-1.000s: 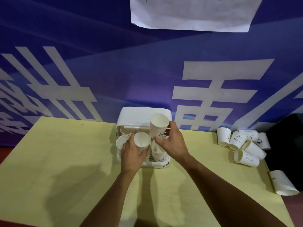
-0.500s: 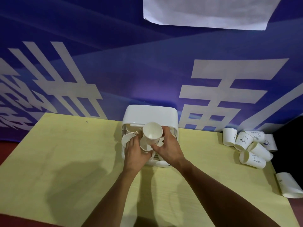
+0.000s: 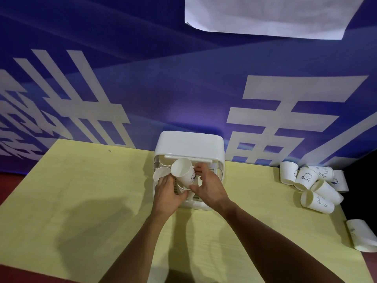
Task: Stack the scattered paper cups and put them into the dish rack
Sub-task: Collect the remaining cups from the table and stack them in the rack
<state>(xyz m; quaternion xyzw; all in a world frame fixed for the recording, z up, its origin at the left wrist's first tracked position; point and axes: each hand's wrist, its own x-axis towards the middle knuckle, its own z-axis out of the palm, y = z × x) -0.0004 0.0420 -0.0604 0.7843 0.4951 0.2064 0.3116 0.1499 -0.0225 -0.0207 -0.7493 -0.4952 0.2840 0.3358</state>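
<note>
In the head view a few cups sit in the dish rack (image 3: 189,144), but a heap of loose cups (image 3: 310,182) waits on the tabletop (image 3: 81,201) well to your right, so much is left. Your right hand (image 3: 208,186) has its grip clamped on a tilted cup (image 3: 183,172) over the rack, while your left hand (image 3: 167,193) curls its grip round the stack (image 3: 180,190) beneath it

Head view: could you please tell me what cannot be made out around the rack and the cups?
Head view only.
1. Rack interior: left hand, right hand and the held cup cover it; cups inside uncountable.
2. Left hand's grip: its back hides the fingertips.
3. Cup pile: cups overlap; prints too small.
4. Lone cup: cut by the right edge.
</note>
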